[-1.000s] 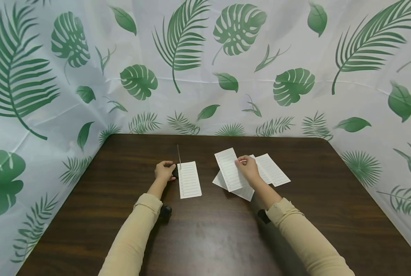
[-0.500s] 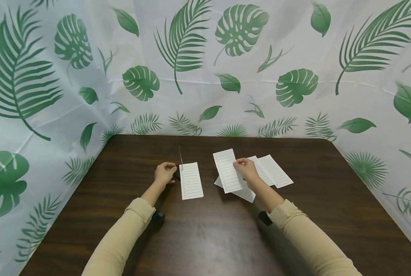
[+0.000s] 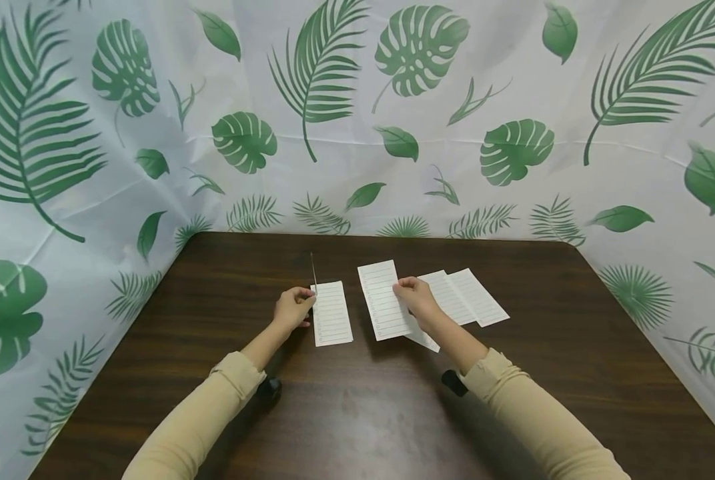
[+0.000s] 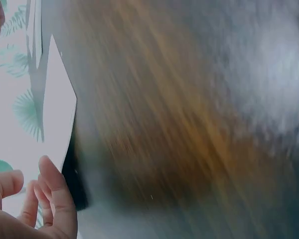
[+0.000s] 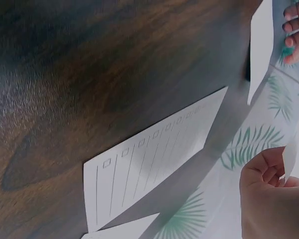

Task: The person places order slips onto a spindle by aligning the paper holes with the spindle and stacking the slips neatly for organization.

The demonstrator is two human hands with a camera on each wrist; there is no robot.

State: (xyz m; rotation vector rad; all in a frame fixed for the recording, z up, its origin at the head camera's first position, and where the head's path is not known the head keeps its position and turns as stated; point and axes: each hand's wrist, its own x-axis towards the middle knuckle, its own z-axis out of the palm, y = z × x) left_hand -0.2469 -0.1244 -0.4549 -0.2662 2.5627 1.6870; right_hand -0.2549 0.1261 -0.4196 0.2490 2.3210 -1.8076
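Observation:
Near the table's middle, my right hand pinches a lined checklist sheet by its right edge, lifted above other sheets. In the right wrist view, that held sheet shows nearly edge-on between thumb and fingers. To the left, several stacked checklist sheets sit on a bill spike, whose thin rod rises through their top left corner. Its black base shows under them in the left wrist view. My left hand is beside the stack's left edge, thumb and fingers apart; contact is unclear.
Loose lined sheets lie overlapping to the right of the held sheet, partly under my right hand. The dark wooden table ends at a leaf-printed curtain behind. Black wrist cameras hang below both forearms.
My right hand has moved left with the sheet, towards the spiked stack. My left hand has shifted slightly right, from beside the black base to the stack's left edge.

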